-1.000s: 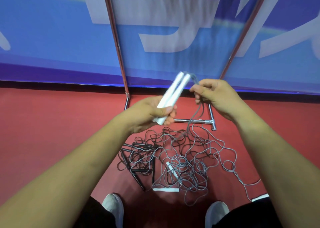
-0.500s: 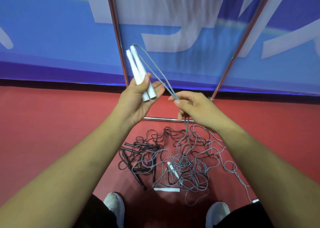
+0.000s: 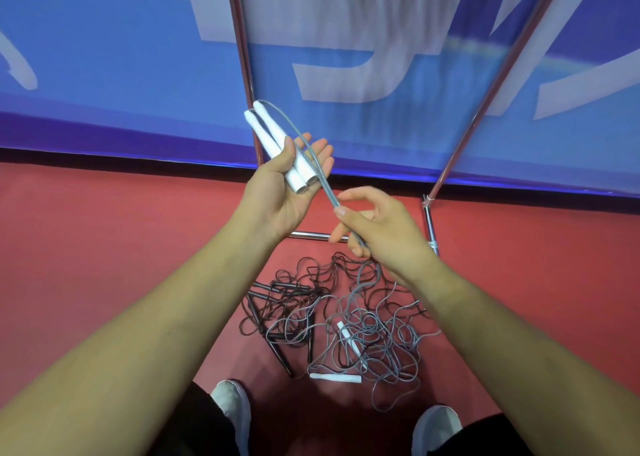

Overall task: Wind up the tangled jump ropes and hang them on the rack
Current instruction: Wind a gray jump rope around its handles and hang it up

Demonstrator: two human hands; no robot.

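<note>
Jump rope (image 3: pixel 268 133) before blue banner (image 3: pixel 104 57), white lettering (image 3: pixel 363 81) illegible

Two white handles (image 3: pixel 273 144) of one rope lay side by side, tilted up-left, their grey cord (image 3: pixel 325 189) running taut down-right into the tangled pile (image 3: pixel 374 324) of grey and black ropes (image 3: pixel 277 287) on the red floor (image 3: pixel 138 248), just before the chrome rack (image 3: pixel 308 236).

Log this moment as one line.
left hand: holds two white handles | right hand: pinches grey cord | rope pile: tangled on red floor
</note>
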